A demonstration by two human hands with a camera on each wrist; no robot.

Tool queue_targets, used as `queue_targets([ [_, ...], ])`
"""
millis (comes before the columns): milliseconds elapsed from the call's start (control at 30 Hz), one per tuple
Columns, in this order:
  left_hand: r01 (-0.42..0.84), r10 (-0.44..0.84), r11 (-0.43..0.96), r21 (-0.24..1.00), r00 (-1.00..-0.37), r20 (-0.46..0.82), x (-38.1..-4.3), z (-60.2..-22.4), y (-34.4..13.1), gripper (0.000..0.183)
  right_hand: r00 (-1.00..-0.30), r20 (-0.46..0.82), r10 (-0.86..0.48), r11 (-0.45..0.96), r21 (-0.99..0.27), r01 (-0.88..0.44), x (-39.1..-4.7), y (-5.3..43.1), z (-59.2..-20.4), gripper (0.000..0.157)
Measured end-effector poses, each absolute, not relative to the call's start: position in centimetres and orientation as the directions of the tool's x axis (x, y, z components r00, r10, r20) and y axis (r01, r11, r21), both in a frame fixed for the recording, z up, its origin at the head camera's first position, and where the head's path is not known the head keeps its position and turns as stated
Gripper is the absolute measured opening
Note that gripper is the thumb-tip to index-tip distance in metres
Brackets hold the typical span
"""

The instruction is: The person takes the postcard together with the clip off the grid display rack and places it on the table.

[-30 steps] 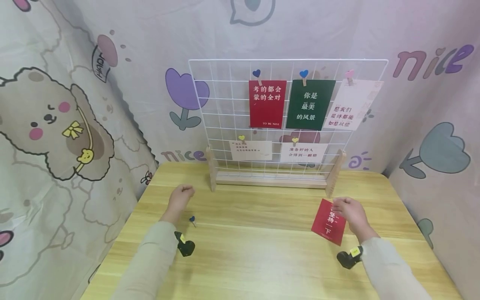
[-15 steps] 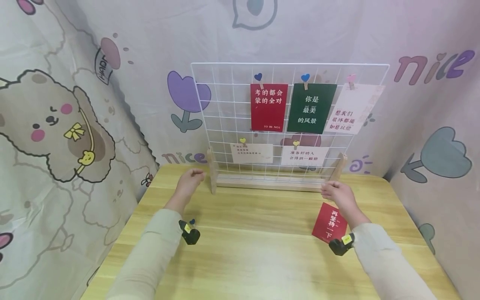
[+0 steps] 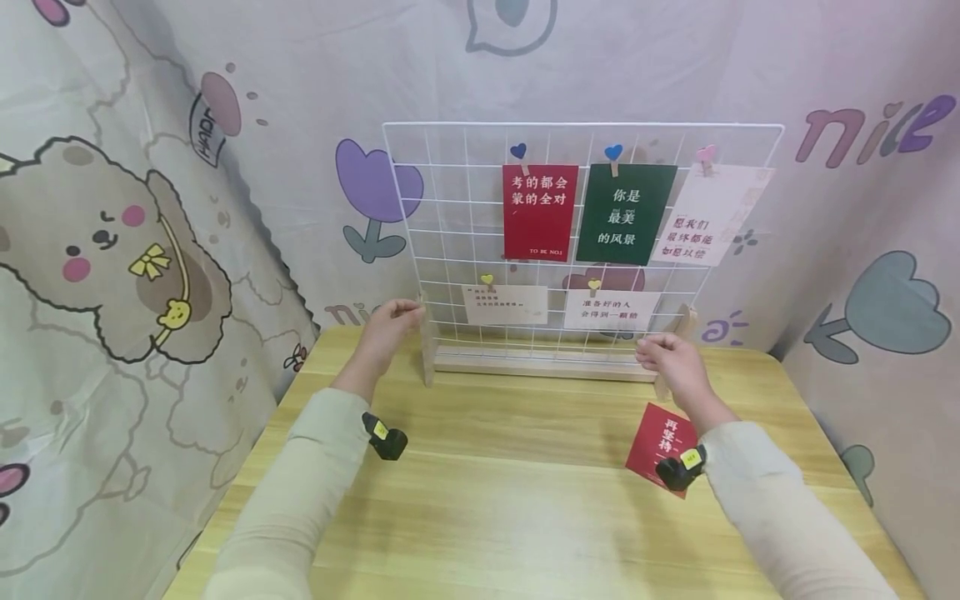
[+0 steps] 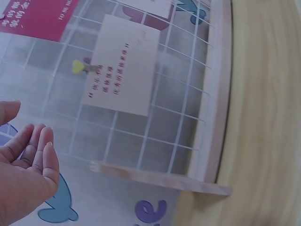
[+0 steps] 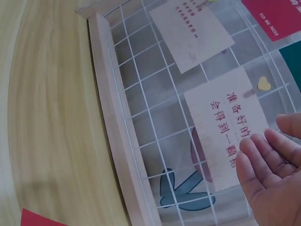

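Observation:
A white wire grid rack (image 3: 442,200) with wooden feet stands on the table. My left hand (image 3: 386,333) is beside its left wooden foot (image 3: 428,346); in the left wrist view the fingers (image 4: 40,155) are bent a little, thumb apart, holding nothing. My right hand (image 3: 675,367) hovers before the rack's lower right, near a white card (image 3: 611,310) held by a yellow heart clip (image 3: 594,285). Its fingers (image 5: 265,160) also bend loosely around nothing. Below it on the table lies a red card (image 3: 652,442), partly covered by the right wrist camera (image 3: 678,471).
Clipped on the rack's upper row are a red card (image 3: 540,217), a green card (image 3: 626,217) and a pale pink card (image 3: 708,221). Another white card (image 3: 510,308) hangs lower left. Printed cloth (image 3: 300,83) surrounds the wooden table (image 3: 487,500).
Both hands have moved forward from over the table to the rack, the right one leaving the red card. The blue heart clip on the table at left is now hidden behind the left arm.

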State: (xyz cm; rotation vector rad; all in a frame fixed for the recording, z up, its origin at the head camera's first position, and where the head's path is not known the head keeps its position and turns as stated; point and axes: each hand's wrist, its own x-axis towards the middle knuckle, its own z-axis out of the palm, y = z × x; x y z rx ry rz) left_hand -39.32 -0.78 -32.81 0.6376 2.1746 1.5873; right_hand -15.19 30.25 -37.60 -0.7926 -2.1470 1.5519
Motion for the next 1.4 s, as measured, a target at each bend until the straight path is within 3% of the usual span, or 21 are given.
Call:
queue_targets([
  [633,0.182,0.59,0.206,0.961,-0.807,0.026,-38.4,-27.3,2.5,0.035,-0.761,0.082,0.644,0.287,-0.948,0.14,-17.6,30.4,-33.1,0.033],
  [867,0.177,0.578,0.223,0.959,-0.816,0.017,-38.4,-25.8,3.4,0.032,-0.754,0.105,0.649,0.247,-0.966,0.078,-18.9,30.0,-31.7,0.031],
  [1033,0.221,0.583,0.197,0.955,-0.81,0.067,-38.6,-24.9,4.1,0.03,-0.75,0.101,0.653,0.267,-0.958,0.104,-19.5,29.7,-31.1,0.03],
  [1400,0.289,0.571,0.278,0.916,-0.817,0.084,-38.7,-23.1,5.5,0.026,-0.78,0.138,0.61,0.297,-0.953,0.064,-21.0,29.3,-30.2,0.029],
])
